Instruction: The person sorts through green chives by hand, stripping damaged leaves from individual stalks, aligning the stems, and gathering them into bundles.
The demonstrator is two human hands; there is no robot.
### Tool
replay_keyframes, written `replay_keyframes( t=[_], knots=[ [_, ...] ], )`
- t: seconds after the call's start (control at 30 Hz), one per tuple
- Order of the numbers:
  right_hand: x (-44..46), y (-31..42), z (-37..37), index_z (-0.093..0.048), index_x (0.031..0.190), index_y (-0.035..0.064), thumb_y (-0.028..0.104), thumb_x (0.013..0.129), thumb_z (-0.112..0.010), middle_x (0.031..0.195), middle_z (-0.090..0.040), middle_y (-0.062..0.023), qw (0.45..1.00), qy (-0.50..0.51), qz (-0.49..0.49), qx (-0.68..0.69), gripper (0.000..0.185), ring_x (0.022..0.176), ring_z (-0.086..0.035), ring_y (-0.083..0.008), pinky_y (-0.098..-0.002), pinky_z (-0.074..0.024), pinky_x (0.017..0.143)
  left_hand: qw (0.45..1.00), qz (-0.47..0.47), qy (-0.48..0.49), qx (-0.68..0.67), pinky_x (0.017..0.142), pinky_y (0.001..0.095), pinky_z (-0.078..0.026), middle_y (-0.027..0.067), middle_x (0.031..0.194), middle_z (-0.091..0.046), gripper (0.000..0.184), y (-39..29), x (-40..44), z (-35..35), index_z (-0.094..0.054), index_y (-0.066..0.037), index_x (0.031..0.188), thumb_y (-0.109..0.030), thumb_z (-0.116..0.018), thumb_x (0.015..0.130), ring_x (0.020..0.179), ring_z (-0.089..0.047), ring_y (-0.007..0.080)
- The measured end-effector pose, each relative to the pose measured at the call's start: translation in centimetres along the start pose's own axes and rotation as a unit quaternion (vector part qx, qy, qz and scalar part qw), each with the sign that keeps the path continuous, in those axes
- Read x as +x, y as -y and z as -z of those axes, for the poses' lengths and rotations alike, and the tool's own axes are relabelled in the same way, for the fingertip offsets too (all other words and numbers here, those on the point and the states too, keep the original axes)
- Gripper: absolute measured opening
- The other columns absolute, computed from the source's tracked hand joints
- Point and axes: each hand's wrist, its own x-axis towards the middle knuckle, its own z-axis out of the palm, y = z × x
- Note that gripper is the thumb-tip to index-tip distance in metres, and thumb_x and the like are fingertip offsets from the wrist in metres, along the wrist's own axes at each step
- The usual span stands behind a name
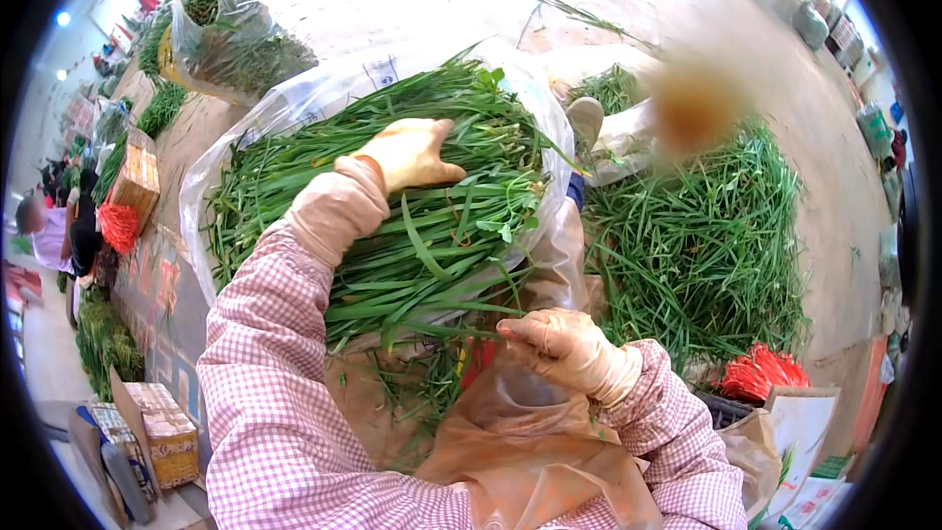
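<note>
In the middle of the floor, just in front of the seated-looking person, a thick pile of long green leaves (285,182) lies in an opened plastic bag (200,236), most blades running left to right, their paler ends seemingly gathered toward the right. From where I stand, these leaves look limp and easily creased, so a light, flat palm would serve better than a hard squeeze. I would lift only a few blades at a time, draw them along their length rather than across the pile, and square up the pale ends so that strays do not tangle. The near edge looks the loosest and deserves the most care. As for the pose, the left hand (412,154), gloved, reaches far over the pile on an extended arm in a checked sleeve (260,334); it rests on top with its fingers spread and thumb apart, not clenched around anything. The right hand (561,342), also gloved, is held nearer, above the brown apron (530,422), elbow bent, fingers curled together with their tips toward the left; whether a thin stalk is pinched there, I cannot tell. A looser heap of greens (702,255) lies to the right.
</note>
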Motion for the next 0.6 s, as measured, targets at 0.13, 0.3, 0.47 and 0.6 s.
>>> replay_keyframes(
  t=[0.13,0.3,0.47,0.6],
  knots=[
    [-0.3,-0.7,-1.1,-0.060,0.104,0.0054,0.009,0.079,-0.067,0.080,-0.064,-0.0100,0.999,-0.004,-0.020,0.038,0.027,0.070,-0.062,-0.0304,-0.0366,-0.0515,0.060,0.998,0.030,0.024,0.040,0.093,0.0393,-0.044,0.0217,0.115,-0.059,0.078,1.0,0.2,-0.6,-0.041,0.000,0.132,-0.039,-0.071,0.072,0.109,-0.056,0.0344],
    [-0.2,-1.3,-1.8,-0.061,0.104,0.0054,0.009,0.079,-0.067,0.082,-0.066,-0.0109,0.997,-0.004,-0.033,0.064,0.026,0.073,-0.064,-0.0299,-0.0357,-0.0532,0.063,0.995,0.050,0.081,0.012,0.095,0.0387,-0.043,0.0224,0.122,-0.056,0.086,0.2,1.0,0.4,-0.034,-0.005,0.139,-0.036,-0.072,0.069,0.113,-0.053,0.0341],
    [-0.8,-1.4,-1.8,-0.063,0.102,0.0050,0.009,0.081,-0.066,0.087,-0.067,-0.0122,0.993,-0.009,-0.080,0.090,0.022,0.077,-0.066,-0.0293,-0.0351,-0.0545,0.066,0.998,0.039,0.050,-0.004,0.093,0.0383,-0.044,0.0220,0.120,-0.057,0.092,1.3,1.2,-0.9,-0.030,-0.009,0.142,-0.028,-0.075,0.064,0.112,-0.055,0.0344],
    [-0.4,-1.4,-1.6,-0.064,0.105,0.0032,0.009,0.083,-0.066,0.086,-0.067,-0.0121,0.986,-0.010,-0.111,0.123,0.022,0.076,-0.067,-0.0244,-0.0311,-0.0534,0.068,0.993,0.080,0.044,-0.076,0.095,0.0370,-0.043,0.0191,0.121,-0.057,0.091,0.8,0.4,0.2,-0.033,-0.020,0.141,-0.024,-0.076,0.061,0.111,-0.055,0.0316]
  ],
)
